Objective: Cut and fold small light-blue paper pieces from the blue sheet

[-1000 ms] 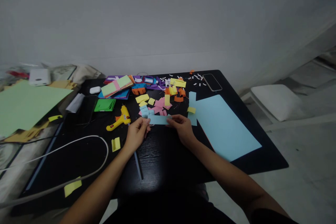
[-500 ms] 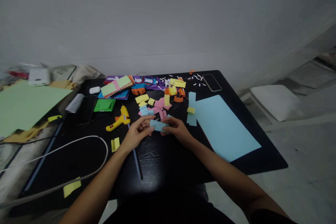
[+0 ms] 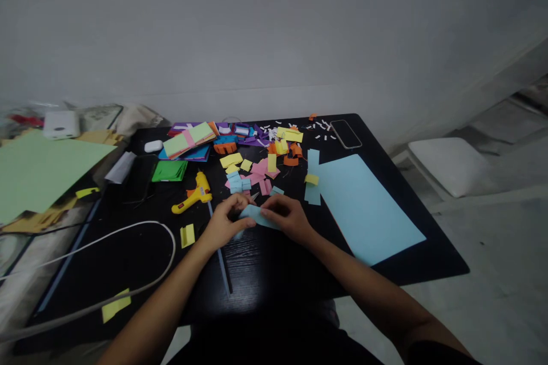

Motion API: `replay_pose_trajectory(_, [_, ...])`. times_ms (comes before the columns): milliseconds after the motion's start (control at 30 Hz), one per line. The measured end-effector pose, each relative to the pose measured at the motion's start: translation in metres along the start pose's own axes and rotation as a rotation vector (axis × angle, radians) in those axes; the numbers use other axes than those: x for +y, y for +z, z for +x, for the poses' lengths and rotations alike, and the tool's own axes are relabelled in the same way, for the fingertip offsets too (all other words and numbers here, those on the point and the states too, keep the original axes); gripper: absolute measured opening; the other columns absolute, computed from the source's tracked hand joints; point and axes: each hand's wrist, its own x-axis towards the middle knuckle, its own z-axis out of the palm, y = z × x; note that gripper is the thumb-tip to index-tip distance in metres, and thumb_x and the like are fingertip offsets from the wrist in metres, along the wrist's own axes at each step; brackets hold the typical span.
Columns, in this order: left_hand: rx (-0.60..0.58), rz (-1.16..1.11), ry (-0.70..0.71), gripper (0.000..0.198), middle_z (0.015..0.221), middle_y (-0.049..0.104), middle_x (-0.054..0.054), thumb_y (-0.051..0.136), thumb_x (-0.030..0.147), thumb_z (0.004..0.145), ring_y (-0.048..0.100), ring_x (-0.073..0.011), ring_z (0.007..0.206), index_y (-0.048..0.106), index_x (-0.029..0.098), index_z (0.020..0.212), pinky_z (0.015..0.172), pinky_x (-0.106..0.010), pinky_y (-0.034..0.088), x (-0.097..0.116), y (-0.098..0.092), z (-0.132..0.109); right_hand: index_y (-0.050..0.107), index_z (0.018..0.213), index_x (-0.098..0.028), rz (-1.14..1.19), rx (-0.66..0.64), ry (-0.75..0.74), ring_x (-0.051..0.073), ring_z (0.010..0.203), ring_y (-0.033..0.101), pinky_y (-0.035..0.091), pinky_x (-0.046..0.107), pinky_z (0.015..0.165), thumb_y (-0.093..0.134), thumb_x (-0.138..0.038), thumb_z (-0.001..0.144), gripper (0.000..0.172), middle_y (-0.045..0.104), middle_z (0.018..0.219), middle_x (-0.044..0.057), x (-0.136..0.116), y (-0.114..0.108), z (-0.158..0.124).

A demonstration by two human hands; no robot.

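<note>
A small light blue paper piece (image 3: 258,215) is held between both hands over the black table. My left hand (image 3: 226,222) grips its left part, thumb in front. On the right part my right hand (image 3: 291,218) is closed, thumb pressed on the near face. The paper looks bent, with a bit showing below my left thumb. Just beyond the hands lie folded light blue pieces (image 3: 236,182), pink pieces (image 3: 258,171) and a partly hidden pair of scissors (image 3: 255,195). Left of my left hand is a yellow glue gun (image 3: 194,194).
A large light blue sheet (image 3: 370,208) covers the table's right side, beside light blue strips (image 3: 313,197). A phone (image 3: 346,134) lies at the back right. A white cable (image 3: 171,256) loops at left. Green papers (image 3: 169,171) and colored stacks (image 3: 190,140) sit at back left.
Both hands have come slightly down toward me with the blue paper. The paper, flat before, now looks bent, and the scissors and a blue scrap beyond the hands show more.
</note>
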Motion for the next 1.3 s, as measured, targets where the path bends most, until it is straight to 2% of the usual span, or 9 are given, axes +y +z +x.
replay_pose_trajectory(67, [-0.097, -0.061, -0.066, 0.046, 0.075, 0.059, 0.001, 0.085, 0.051, 0.071, 0.053, -0.0122, 0.067, 0.053, 0.018, 0.078, 0.062, -0.022, 0.043, 0.002, 0.000, 0.000, 0.075, 0.084, -0.018, 0.149, -0.131, 0.185, 0.017, 0.072, 0.061, 0.048, 0.030, 0.069, 0.082, -0.046, 0.077, 0.029, 0.069, 0.078, 0.002, 0.000, -0.003, 0.003])
replay_pose_trajectory(133, [-0.237, -0.130, -0.161, 0.049, 0.067, 0.054, 0.004, 0.082, 0.057, 0.072, 0.048, -0.0104, 0.058, 0.054, 0.018, 0.083, 0.055, -0.021, 0.038, 0.005, -0.002, 0.000, 0.073, 0.082, -0.017, 0.227, -0.238, 0.274, 0.014, 0.068, 0.058, 0.044, 0.027, 0.067, 0.084, -0.045, 0.073, 0.031, 0.067, 0.075, 0.000, -0.001, -0.007, 0.008])
replay_pose_trajectory(233, [-0.348, -0.140, -0.266, 0.041, 0.069, 0.057, 0.001, 0.070, 0.057, 0.084, 0.051, -0.0119, 0.057, 0.060, 0.017, 0.087, 0.054, -0.022, 0.038, 0.013, -0.005, 0.001, 0.071, 0.078, -0.016, 0.260, -0.302, 0.284, 0.012, 0.067, 0.055, 0.041, 0.026, 0.067, 0.085, -0.044, 0.070, 0.032, 0.064, 0.072, -0.002, 0.000, -0.013, 0.013])
replay_pose_trajectory(333, [-0.387, -0.002, -0.230, 0.036, 0.069, 0.058, -0.001, 0.066, 0.050, 0.090, 0.052, -0.0135, 0.061, 0.066, 0.016, 0.078, 0.058, -0.024, 0.040, 0.020, -0.010, 0.002, 0.071, 0.080, -0.016, 0.231, -0.394, 0.286, 0.012, 0.068, 0.056, 0.041, 0.025, 0.068, 0.085, -0.044, 0.071, 0.033, 0.065, 0.074, -0.002, 0.000, -0.017, 0.014])
replay_pose_trajectory(500, [-0.561, 0.137, -0.213, 0.032, 0.072, 0.063, -0.001, 0.060, 0.044, 0.095, 0.053, -0.0133, 0.064, 0.071, 0.016, 0.085, 0.061, -0.023, 0.040, 0.015, -0.011, 0.001, 0.074, 0.090, -0.015, 0.109, -0.567, 0.285, 0.011, 0.065, 0.056, 0.042, 0.023, 0.065, 0.085, -0.047, 0.074, 0.038, 0.066, 0.071, -0.002, 0.004, -0.018, 0.011])
replay_pose_trajectory(567, [-0.565, 0.167, -0.210, 0.031, 0.072, 0.064, -0.001, 0.060, 0.043, 0.094, 0.054, -0.0132, 0.065, 0.071, 0.016, 0.084, 0.062, -0.023, 0.040, 0.010, -0.009, 0.001, 0.074, 0.088, -0.014, 0.072, -0.562, 0.267, 0.012, 0.066, 0.058, 0.043, 0.023, 0.065, 0.085, -0.051, 0.073, 0.041, 0.066, 0.071, -0.001, 0.006, -0.016, 0.010])
replay_pose_trajectory(767, [-0.448, 0.151, -0.209, 0.024, 0.071, 0.065, -0.002, 0.064, 0.038, 0.091, 0.057, -0.0144, 0.064, 0.069, 0.017, 0.080, 0.060, -0.024, 0.042, 0.008, -0.005, 0.002, 0.075, 0.084, -0.014, 0.039, -0.537, 0.246, 0.011, 0.065, 0.058, 0.043, 0.023, 0.063, 0.082, -0.055, 0.074, 0.042, 0.067, 0.070, -0.001, 0.005, -0.017, 0.012])
replay_pose_trajectory(1033, [-0.441, 0.190, -0.156, 0.023, 0.070, 0.066, -0.002, 0.064, 0.036, 0.091, 0.058, -0.0151, 0.064, 0.072, 0.017, 0.081, 0.060, -0.024, 0.043, 0.008, -0.005, 0.000, 0.077, 0.088, -0.014, 0.031, -0.581, 0.246, 0.012, 0.066, 0.058, 0.044, 0.024, 0.065, 0.080, -0.055, 0.078, 0.042, 0.068, 0.071, -0.001, 0.005, -0.018, 0.012])
replay_pose_trajectory(1300, [-0.427, 0.234, -0.146, 0.022, 0.067, 0.060, 0.000, 0.061, 0.034, 0.091, 0.050, -0.0140, 0.062, 0.071, 0.017, 0.080, 0.058, -0.023, 0.036, 0.009, -0.002, 0.000, 0.075, 0.087, -0.014, 0.021, -0.587, 0.176, 0.012, 0.067, 0.054, 0.041, 0.023, 0.063, 0.074, -0.053, 0.083, 0.039, 0.066, 0.073, -0.001, 0.005, -0.018, 0.012])
